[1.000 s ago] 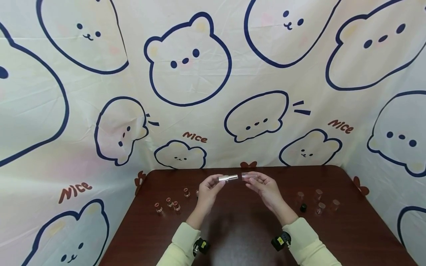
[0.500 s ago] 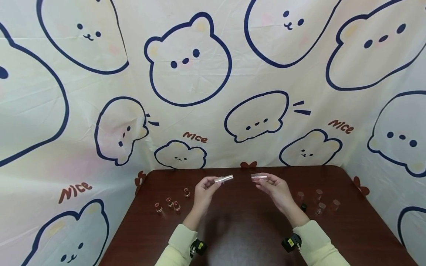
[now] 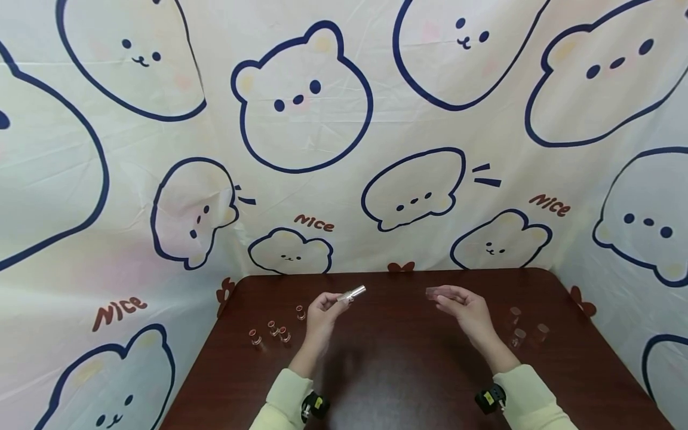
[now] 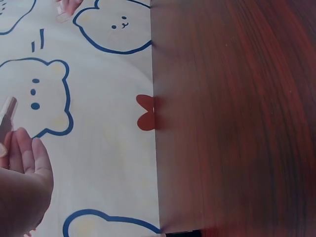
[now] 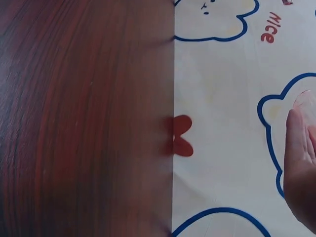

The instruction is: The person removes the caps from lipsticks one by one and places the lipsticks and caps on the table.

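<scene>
In the head view my left hand point(image 3: 321, 319) pinches a slim silver lipstick tube point(image 3: 353, 294), which slants up to the right above the table. My right hand point(image 3: 472, 315) holds a clear, pinkish cylindrical cap point(image 3: 436, 291) between thumb and fingers, apart from the tube. The left wrist view has the tube point(image 4: 8, 114) at its left edge, with the fingers of the left hand point(image 4: 25, 185) beside it. At the right edge of the right wrist view, the clear cap point(image 5: 306, 102) shows faintly above the right hand point(image 5: 302, 170).
Several small red-topped lipstick pieces point(image 3: 284, 335) stand on the left of the dark brown table point(image 3: 398, 370). Clear cylindrical caps point(image 3: 518, 338) stand on the right. Behind the table hangs a cream cloth point(image 3: 408, 131) with bear drawings.
The hands have drawn apart, the left going left and down with the tube, the right going right with the cap. The right hand and arm now hide the small black object and a cap.
</scene>
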Motion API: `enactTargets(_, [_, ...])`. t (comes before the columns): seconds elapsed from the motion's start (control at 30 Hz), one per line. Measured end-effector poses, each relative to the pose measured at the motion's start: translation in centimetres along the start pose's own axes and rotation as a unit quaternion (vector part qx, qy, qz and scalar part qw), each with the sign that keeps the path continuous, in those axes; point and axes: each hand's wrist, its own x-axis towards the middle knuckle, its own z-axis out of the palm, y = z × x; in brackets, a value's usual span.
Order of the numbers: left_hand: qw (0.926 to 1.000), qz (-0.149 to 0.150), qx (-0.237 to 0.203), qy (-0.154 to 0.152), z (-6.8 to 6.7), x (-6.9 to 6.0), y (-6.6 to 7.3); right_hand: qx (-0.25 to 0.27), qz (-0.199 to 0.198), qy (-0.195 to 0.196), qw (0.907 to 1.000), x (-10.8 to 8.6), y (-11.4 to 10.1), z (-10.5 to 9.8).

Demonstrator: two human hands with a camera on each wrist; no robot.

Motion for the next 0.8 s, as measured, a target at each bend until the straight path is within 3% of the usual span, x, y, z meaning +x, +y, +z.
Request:
enactTargets(0.27, [0.9993,-0.015,-0.027,0.019,-1.0,0.1,-0.4,-0.097,0.019,0.035,0.9945,-0.5,0.9,-1.5])
enactTargets(0.4, [0.9995,-0.012,-0.017,0.024,-1.3,0.2,-0.6,-0.136,0.024,0.046,0.9894,-0.6,1.4,-2.1])
enactTargets(0.8, [0.9995,-0.014,0.008,0.028,-2.5,0.0,-0.7,-0.176,0.021,0.046,0.983,-1.1,2.7,-3.3])
